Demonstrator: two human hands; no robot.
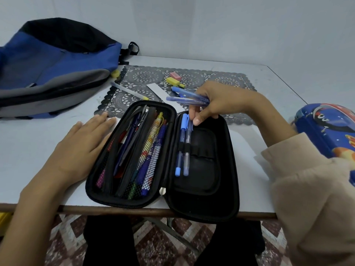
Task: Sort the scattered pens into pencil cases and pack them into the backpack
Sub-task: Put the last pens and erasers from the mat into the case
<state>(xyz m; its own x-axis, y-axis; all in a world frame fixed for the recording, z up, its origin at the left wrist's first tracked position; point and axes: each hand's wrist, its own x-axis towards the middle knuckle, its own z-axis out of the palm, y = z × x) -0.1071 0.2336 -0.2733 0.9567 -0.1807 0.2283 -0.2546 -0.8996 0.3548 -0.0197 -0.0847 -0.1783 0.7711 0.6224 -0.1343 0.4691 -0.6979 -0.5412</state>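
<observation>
pens: looped pens in the open pencil case's right half; spare pens over its far end, clenched in right hand | fingers nip one looped cap; left hand released, flat at case's left | step: slide straight along loop, keep bundle level | room: case overhangs counter near edge, avoid pushing toward it

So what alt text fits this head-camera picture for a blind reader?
A person's right hand holds two blue pens while its fingertips touch one of two looped pens in an open black pencil case on a table. Their left hand lies flat beside it; a blue backpack sits behind.
</observation>
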